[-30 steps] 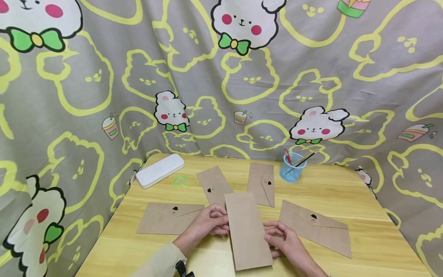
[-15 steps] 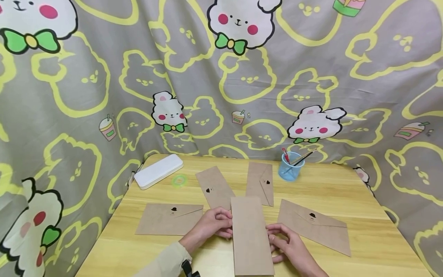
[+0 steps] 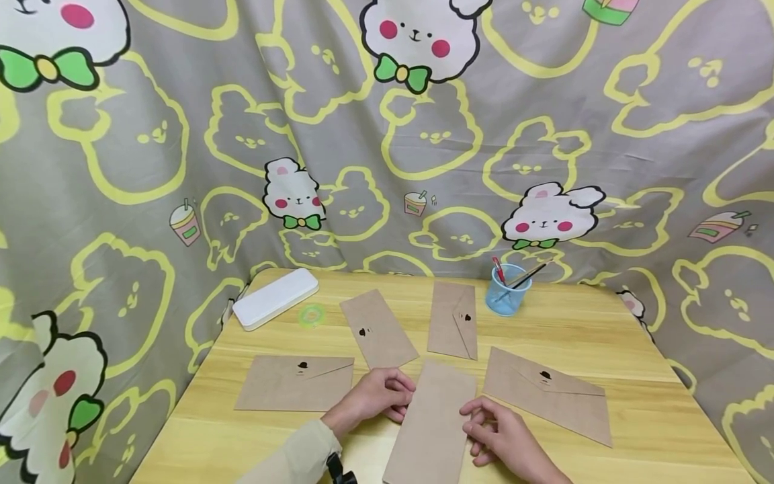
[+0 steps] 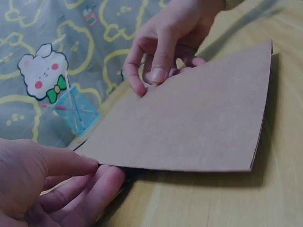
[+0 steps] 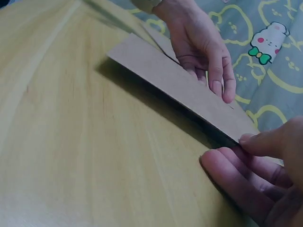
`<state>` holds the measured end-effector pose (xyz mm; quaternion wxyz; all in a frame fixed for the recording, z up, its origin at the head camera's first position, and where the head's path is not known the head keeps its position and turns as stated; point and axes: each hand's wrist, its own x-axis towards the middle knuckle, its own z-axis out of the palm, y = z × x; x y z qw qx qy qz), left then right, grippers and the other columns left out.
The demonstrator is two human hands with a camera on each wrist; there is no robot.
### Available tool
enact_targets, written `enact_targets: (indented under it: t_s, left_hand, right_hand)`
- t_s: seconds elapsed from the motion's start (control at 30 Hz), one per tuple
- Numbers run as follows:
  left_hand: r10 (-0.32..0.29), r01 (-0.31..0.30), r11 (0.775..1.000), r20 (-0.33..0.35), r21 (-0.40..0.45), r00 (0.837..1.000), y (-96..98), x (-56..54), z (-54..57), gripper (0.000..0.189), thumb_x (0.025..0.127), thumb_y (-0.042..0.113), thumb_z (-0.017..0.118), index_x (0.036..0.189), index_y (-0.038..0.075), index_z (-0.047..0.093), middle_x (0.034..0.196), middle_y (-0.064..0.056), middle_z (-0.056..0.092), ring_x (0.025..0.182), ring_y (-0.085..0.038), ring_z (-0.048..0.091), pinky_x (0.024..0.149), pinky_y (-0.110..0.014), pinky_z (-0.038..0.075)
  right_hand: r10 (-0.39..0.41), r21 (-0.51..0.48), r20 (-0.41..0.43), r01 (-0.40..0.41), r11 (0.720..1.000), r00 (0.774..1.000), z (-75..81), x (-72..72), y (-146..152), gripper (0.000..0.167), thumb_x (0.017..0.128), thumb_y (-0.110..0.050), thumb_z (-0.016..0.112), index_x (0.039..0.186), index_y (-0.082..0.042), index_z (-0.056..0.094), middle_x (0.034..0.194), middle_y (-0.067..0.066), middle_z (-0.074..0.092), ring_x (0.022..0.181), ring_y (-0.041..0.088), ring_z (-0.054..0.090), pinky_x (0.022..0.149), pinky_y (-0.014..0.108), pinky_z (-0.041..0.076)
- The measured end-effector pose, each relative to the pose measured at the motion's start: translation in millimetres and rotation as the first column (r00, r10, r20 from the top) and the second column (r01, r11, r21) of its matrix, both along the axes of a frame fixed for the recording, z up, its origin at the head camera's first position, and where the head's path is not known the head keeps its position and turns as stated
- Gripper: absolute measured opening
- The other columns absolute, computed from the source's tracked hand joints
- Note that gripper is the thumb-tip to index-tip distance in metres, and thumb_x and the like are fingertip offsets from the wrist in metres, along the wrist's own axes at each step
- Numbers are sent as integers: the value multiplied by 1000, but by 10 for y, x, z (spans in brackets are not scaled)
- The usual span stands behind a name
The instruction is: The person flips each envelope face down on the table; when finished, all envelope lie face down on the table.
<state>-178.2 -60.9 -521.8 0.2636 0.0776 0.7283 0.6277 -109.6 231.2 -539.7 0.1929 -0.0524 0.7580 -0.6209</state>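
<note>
Between both hands is a plain brown envelope [image 3: 431, 423], blank side up, held a little above the table near its front. My left hand [image 3: 377, 398] pinches its left long edge; in the left wrist view the thumb lies on top and fingers underneath. My right hand [image 3: 508, 433] pinches the opposite edge, thumb on the upper face, as the right wrist view shows. Around it lie other brown envelopes with a small black hat print: one at left [image 3: 293, 383], one tilted at back [image 3: 377, 328], one upright at back [image 3: 452, 320], one at right [image 3: 549, 395].
A white case [image 3: 275, 299] lies at the back left, with a greenish ring-shaped roll [image 3: 312, 315] beside it. At the back right stands a blue mesh cup [image 3: 508, 290] holding pens. A patterned grey curtain [image 3: 363, 148] hangs behind the wooden table [image 3: 659, 417].
The held envelope has come down toward the table's front edge and swung round, its near end now further left. Both hands have stayed on its long edges, the left moving slightly right.
</note>
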Motion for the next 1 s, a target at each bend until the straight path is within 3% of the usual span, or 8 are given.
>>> enact_targets:
  t_s: [0.2, 0.5, 0.73, 0.87, 1.0]
  left_hand:
    - [-7, 4, 999, -54, -46, 999, -9, 12, 20, 13, 100, 0, 73, 112, -1, 76, 94, -10, 73, 68, -17, 71, 65, -34, 70]
    - [-14, 5, 995, -91, -99, 996, -49, 5, 82, 13, 102, 2, 71, 113, 0, 78, 95, -11, 72, 72, -17, 70, 64, -34, 70]
    - [11, -20, 996, -100, -91, 995, -164, -70, 145, 15, 104, 6, 71, 115, -4, 74, 102, -15, 71, 75, -19, 72, 67, -36, 71]
    - [34, -48, 994, -140, -98, 990, -255, -154, 193, 20, 106, 8, 70, 119, -6, 72, 107, -18, 71, 76, -18, 73, 69, -38, 72]
    - [79, -102, 986, -170, -128, 982, -355, -243, 239, 23, 106, 10, 69, 123, -6, 72, 109, -18, 70, 76, -18, 75, 70, -37, 72]
  right_hand:
    - [47, 89, -66, -41, 995, 997, 17, -24, -30, 33, 106, -15, 72, 134, 2, 64, 90, 9, 66, 62, 13, 67, 54, 39, 68]
    - [20, 159, -74, -8, 987, 997, 49, -28, -79, 32, 107, -19, 72, 131, 2, 69, 86, 7, 67, 57, 15, 67, 49, 38, 65]
    - [-80, 109, -92, 90, 990, 993, 151, -124, -60, 30, 106, -13, 70, 129, 5, 68, 93, 12, 70, 71, 17, 70, 62, 37, 70]
    - [-119, 106, -179, 139, 985, 977, 263, -268, -46, 29, 105, -13, 72, 127, 6, 69, 102, 15, 73, 85, 16, 71, 75, 32, 70]
    - [-105, 145, -254, 145, 979, 962, 357, -456, -59, 28, 105, -17, 74, 125, 2, 71, 107, 13, 75, 93, 13, 70, 83, 23, 65]
